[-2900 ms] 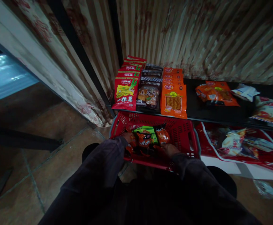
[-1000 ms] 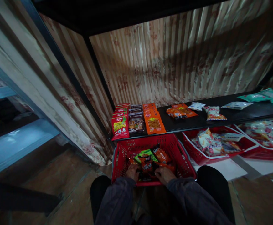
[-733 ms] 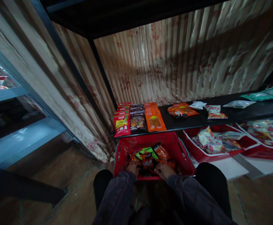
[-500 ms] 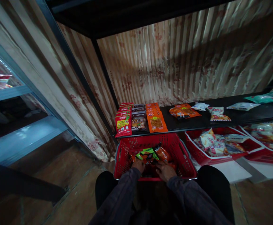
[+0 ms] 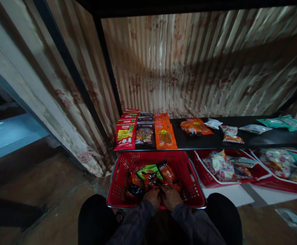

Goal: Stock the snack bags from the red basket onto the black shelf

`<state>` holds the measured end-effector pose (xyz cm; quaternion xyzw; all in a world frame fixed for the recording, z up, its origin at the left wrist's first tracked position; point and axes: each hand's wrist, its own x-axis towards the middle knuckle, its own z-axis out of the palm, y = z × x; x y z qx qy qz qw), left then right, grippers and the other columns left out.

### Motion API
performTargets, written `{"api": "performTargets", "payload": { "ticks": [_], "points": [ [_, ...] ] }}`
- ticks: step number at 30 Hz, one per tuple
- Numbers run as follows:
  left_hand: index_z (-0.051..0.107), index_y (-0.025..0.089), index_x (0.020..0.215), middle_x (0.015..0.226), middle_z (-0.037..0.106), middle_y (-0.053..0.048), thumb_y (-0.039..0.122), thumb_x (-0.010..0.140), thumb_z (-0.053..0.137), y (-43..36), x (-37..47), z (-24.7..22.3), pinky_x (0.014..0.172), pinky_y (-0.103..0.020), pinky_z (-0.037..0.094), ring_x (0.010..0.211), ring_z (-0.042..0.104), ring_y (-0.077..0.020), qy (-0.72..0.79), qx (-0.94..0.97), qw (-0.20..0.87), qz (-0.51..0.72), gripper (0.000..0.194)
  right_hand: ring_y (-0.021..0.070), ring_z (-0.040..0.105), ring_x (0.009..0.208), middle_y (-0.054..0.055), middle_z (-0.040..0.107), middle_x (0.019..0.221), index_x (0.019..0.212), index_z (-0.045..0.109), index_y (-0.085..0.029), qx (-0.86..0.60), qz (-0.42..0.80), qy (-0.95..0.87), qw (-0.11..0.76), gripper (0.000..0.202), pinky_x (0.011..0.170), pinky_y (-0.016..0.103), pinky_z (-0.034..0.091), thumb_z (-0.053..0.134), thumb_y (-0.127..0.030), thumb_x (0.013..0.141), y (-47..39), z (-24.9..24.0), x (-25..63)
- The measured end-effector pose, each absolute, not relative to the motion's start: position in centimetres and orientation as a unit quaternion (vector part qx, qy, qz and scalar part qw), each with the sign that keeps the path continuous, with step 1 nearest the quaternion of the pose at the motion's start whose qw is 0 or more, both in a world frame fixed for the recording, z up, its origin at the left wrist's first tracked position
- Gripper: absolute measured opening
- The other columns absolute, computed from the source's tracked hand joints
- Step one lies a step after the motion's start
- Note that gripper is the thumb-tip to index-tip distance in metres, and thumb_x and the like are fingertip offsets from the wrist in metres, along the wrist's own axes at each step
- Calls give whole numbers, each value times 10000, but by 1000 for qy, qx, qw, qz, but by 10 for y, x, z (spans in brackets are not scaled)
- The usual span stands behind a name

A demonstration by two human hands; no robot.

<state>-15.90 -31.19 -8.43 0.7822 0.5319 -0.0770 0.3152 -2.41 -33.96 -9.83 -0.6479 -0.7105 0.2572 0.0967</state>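
Observation:
A red plastic basket (image 5: 148,156) stands between my knees, holding orange-and-black snack packets (image 5: 168,173) and a bright green packet (image 5: 150,172). Low at the basket's front, my left hand (image 5: 152,197) reaches in with its fingers bent inward, largely hidden in shadow. Close beside it, my right hand (image 5: 172,197) has curled fingers against the orange packets. What either hand grips between the fingers is too dark to make out.
On the black shelf (image 5: 197,141) behind the basket stand rows of red packets (image 5: 126,134), brown packets (image 5: 144,134) and orange packets (image 5: 165,136). Loose bags lie farther right. Two more red baskets (image 5: 209,183) (image 5: 291,187) hold white bags. A dark post (image 5: 107,64) rises at the left.
My hands have drawn together at the front of the basket; they were farther apart before. More orange-and-black packets show at the left inside it. The view has shifted.

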Motion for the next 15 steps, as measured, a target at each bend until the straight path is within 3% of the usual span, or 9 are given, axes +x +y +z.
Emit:
{"api": "performTargets", "payload": {
  "ticks": [6,9,15],
  "points": [
    [570,159,1235,1213,695,-113,85,865,411,-297,-149,-82,1028,-320,448,1170,629,-215,545,770,328,-53,410,225,581,1249,142,661,1300,1225,662,-118,-641,274,-709,103,473,1125,305,340,476,-68,793,-334,-93,-23],
    [556,159,1268,1239,683,-111,33,846,386,-302,-149,-86,1024,-290,450,1170,629,-197,543,767,339,-36,472,242,628,1176,152,706,1206,1132,702,-113,-632,287,-717,59,399,1051,302,408,514,-81,781,-323,-87,-17],
    [567,159,1333,1477,500,-131,58,838,369,-311,-155,-120,1143,-330,373,1355,487,-215,546,767,319,108,542,222,707,999,110,766,1044,1016,752,-180,-630,294,-719,12,293,876,285,486,491,-200,883,-281,-62,-2]
  ]
}}
